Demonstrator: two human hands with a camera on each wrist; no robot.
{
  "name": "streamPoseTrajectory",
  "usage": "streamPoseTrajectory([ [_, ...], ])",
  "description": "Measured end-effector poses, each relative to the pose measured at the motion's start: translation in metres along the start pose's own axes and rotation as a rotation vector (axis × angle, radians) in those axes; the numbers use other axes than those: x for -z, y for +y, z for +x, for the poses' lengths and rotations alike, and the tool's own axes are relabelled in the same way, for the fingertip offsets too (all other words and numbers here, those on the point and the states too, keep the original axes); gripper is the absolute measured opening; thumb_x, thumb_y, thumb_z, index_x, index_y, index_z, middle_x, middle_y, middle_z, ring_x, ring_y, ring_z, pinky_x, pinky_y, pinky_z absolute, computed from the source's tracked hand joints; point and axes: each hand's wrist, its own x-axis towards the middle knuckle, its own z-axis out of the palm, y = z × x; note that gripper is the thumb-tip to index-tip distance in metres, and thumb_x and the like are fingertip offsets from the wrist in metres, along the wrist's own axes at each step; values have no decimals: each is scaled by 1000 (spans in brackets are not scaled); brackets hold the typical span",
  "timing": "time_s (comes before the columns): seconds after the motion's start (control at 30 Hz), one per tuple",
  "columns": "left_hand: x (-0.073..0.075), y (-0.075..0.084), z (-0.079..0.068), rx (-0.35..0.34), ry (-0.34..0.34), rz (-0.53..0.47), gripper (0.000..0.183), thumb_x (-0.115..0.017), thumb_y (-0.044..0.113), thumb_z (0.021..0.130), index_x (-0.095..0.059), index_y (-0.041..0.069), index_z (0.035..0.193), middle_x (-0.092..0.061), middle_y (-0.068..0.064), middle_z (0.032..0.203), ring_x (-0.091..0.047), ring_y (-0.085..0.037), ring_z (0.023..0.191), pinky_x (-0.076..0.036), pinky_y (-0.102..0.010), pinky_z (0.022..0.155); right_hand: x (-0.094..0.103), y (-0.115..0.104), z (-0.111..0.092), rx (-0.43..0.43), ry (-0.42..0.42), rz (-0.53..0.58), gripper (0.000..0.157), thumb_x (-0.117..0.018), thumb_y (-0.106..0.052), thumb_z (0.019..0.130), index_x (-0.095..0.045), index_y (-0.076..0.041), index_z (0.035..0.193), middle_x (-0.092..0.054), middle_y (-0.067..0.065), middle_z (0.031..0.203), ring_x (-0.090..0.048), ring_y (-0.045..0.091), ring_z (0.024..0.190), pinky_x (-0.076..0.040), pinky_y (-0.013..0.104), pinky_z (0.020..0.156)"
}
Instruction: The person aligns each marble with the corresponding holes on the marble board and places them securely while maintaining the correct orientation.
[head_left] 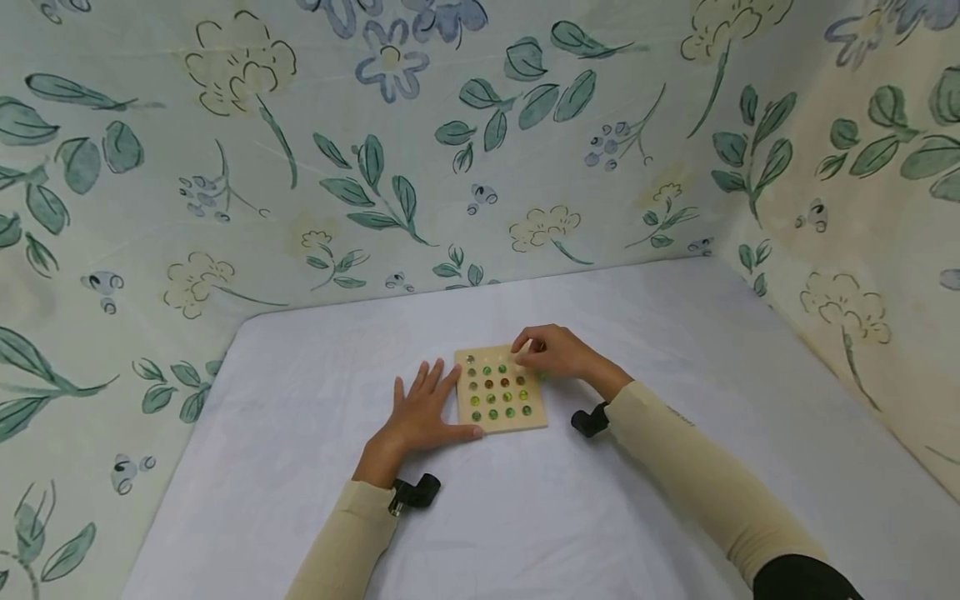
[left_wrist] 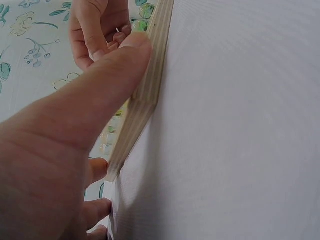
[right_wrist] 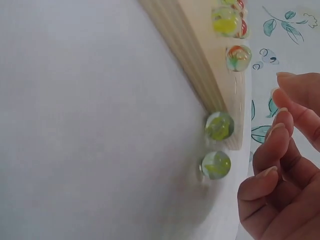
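Note:
A square wooden board with rows of glass marbles lies on the white cloth. Beside its left edge is my left hand, fingers spread, with the thumb against the near edge and a fingertip at the left side. My right hand hovers at the board's far right corner, thumb and index tips close together and the other fingers curled. In the right wrist view no marble shows between those fingertips. Two loose green-yellow marbles, one near the board's side and another, rest on the cloth.
The white cloth-covered table spreads around the board. A floral backdrop rises behind it and on both sides. Black wrist cameras sit at each forearm, the left one and the right one.

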Motion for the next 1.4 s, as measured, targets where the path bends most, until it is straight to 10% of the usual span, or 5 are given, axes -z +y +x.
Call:
streamPoseTrajectory([
  [1.4, -2, -1, 1, -11, 16, -11, 115, -61, 82, 67, -18, 25, 156, -7, -6, 162, 3, -29, 148, 6, -62, 112, 48, 52, -39, -72, 132, -37, 20, -68, -25, 91, -69, -12, 106, -57, 8, 84, -49, 23, 73, -43, 31, 59],
])
